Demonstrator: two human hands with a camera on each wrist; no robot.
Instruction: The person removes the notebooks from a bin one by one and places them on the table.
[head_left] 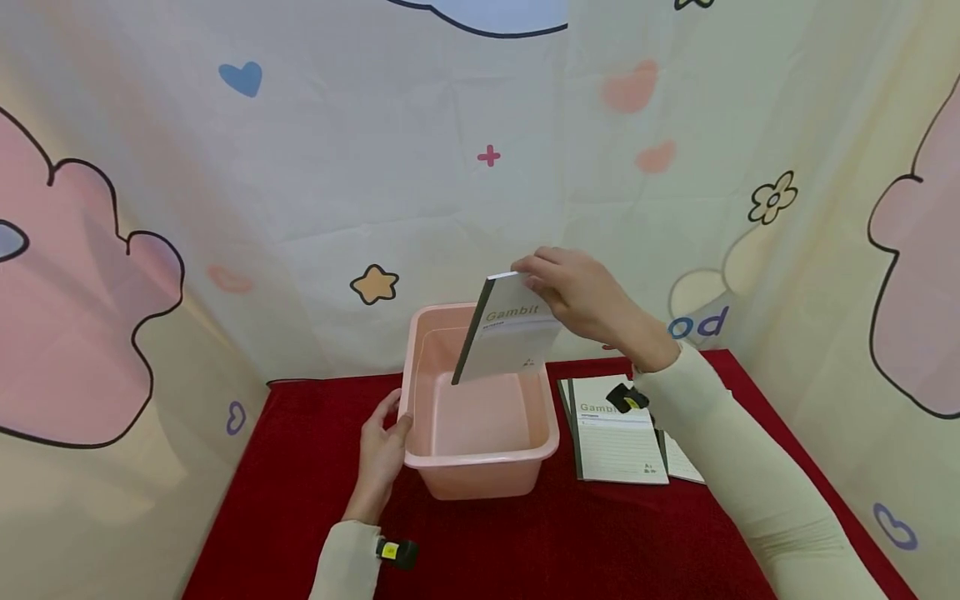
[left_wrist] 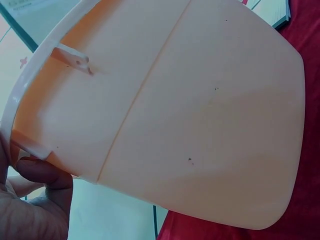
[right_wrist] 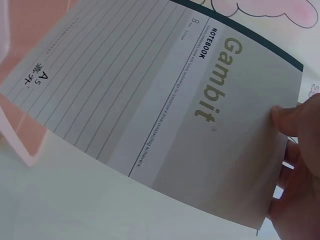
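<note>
A notebook (head_left: pixel 510 329) with a pale cover and dark spine is pinched at its top edge by my right hand (head_left: pixel 577 292). It hangs tilted over the pink plastic basin (head_left: pixel 480 483), its lower end at the basin's opening. "Gambit" on its cover reads clearly in the right wrist view, where the thumb (right_wrist: pixel 295 120) presses the cover near the edge. My left hand (head_left: pixel 381 450) grips the basin's left rim; in the left wrist view its thumb (left_wrist: pixel 45 172) lies against the basin's wall. Inside the basin, the bare floor shows.
Right of the basin several similar notebooks (head_left: pixel 618 442) lie on the red cloth (head_left: pixel 600 542), partly overlapping and partly hidden by my right forearm. A printed curtain (head_left: pixel 322 167) hangs behind the table and at both sides.
</note>
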